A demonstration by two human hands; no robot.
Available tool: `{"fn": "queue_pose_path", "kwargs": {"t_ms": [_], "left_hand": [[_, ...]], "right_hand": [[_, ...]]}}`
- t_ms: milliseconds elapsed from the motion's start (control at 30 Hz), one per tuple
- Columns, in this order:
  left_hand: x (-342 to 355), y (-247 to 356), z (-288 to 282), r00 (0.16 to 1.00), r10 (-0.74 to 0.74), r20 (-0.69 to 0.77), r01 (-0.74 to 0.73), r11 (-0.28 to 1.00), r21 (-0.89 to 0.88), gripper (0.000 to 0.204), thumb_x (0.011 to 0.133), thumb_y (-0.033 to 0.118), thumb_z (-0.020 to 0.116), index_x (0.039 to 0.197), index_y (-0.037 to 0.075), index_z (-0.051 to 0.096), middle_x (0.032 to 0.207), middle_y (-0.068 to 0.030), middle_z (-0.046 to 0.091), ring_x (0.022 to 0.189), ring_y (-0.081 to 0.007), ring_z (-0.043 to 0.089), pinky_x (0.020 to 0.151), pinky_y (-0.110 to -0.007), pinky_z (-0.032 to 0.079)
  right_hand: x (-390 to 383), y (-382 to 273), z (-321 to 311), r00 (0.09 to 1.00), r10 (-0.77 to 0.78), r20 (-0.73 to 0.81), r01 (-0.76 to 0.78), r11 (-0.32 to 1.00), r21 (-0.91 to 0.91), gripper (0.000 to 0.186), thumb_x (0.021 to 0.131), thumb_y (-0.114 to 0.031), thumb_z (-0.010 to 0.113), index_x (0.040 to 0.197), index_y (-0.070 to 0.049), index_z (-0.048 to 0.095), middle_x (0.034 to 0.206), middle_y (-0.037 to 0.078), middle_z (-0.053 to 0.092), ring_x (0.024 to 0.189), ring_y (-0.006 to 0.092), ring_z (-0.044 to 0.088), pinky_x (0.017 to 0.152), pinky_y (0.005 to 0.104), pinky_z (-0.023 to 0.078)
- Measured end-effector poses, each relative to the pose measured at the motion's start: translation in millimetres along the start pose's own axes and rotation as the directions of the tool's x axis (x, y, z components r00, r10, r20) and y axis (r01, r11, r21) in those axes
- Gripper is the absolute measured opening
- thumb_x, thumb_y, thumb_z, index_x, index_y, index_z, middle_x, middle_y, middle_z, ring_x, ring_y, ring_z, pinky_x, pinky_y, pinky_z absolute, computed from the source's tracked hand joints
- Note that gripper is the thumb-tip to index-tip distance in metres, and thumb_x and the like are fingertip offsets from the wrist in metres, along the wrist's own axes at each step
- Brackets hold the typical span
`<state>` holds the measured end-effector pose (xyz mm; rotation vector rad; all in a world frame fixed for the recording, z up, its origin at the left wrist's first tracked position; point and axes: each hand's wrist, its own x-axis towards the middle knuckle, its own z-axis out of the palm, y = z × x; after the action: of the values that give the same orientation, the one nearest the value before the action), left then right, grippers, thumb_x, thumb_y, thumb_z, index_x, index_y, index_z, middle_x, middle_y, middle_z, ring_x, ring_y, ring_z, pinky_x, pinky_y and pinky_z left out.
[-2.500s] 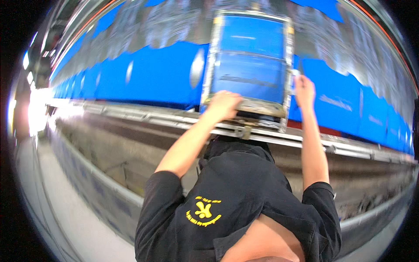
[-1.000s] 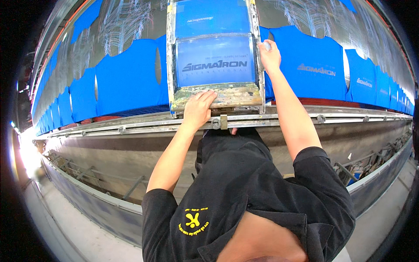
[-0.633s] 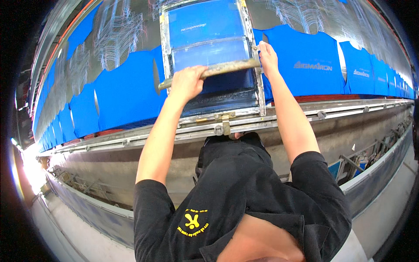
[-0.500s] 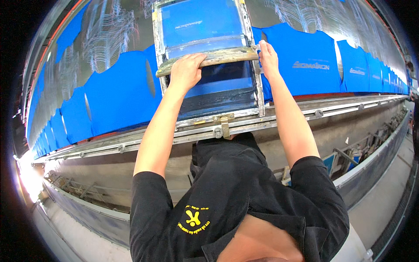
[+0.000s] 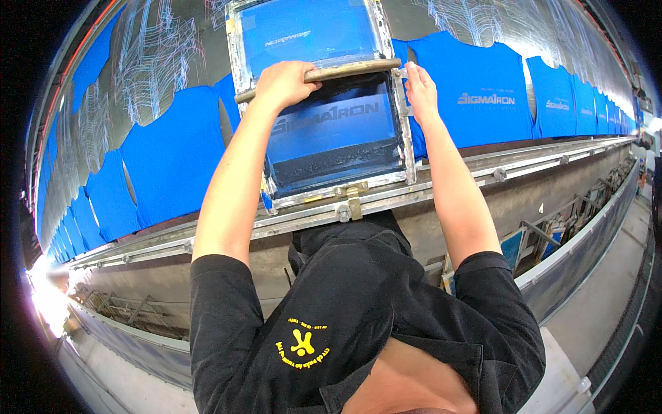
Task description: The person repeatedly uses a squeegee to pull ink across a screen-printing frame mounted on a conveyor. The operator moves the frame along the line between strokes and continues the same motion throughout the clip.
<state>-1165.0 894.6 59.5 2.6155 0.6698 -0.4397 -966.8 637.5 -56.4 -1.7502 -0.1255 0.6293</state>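
Note:
My left hand [image 5: 289,83] is closed over a long metal squeegee bar [image 5: 353,67], which lies across a screen-printing frame [image 5: 407,141]. The frame has a translucent blue upper mesh [image 5: 303,24] and, below the bar, a darker area with large lettering and a band of black ink [image 5: 331,162]. My right hand [image 5: 420,90] has its fingers curled at the frame's right side, beside the bar's end, gripping the edge there. The frame rests over blue fabric pieces, its lower edge at a metal rail with a brass-coloured bracket [image 5: 355,203].
Blue cut garment pieces [image 5: 469,124] line a long, dark sloped table [image 5: 152,55] to both sides. A metal rail [image 5: 503,176] runs along its front. Below it is a trough [image 5: 586,241] with stored screens and metal bars. My black-shirted body fills the lower middle.
The squeegee bar and my left hand have travelled up the frame from its lower edge, uncovering a dark inked area. The view has shifted, and my right hand stays at the frame's right side.

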Motion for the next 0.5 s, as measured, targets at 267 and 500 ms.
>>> {"fn": "queue_pose_path", "kwargs": {"t_ms": [267, 500], "left_hand": [[-135, 29, 140, 0.879, 0.203, -0.431, -0.2, 0.978, 0.051, 0.053, 0.072, 0.003, 0.075, 0.124, 0.015, 0.074, 0.13, -0.0042, 0.075, 0.119, -0.0294, 0.07, 0.094, -0.045, 0.061], [-211, 61, 168, 0.926, 0.145, -0.348, -0.153, 0.988, 0.005, 0.065, 0.072, 0.003, 0.077, 0.135, 0.015, 0.071, 0.137, -0.0054, 0.073, 0.126, -0.0273, 0.068, 0.104, -0.041, 0.057]], "right_hand": [[8, 12, -4, 0.999, -0.039, 0.009, 0.039, 0.999, 0.03, 0.052, 0.105, -0.051, 0.068, 0.122, -0.001, 0.075, 0.091, 0.001, 0.069, 0.08, 0.01, 0.058, 0.074, 0.0296, 0.05], [10, 14, 0, 0.997, -0.057, 0.058, 0.057, 0.998, -0.003, 0.054, 0.106, -0.052, 0.065, 0.126, -0.002, 0.073, 0.103, 0.005, 0.074, 0.091, 0.0136, 0.064, 0.084, 0.032, 0.052]]}}
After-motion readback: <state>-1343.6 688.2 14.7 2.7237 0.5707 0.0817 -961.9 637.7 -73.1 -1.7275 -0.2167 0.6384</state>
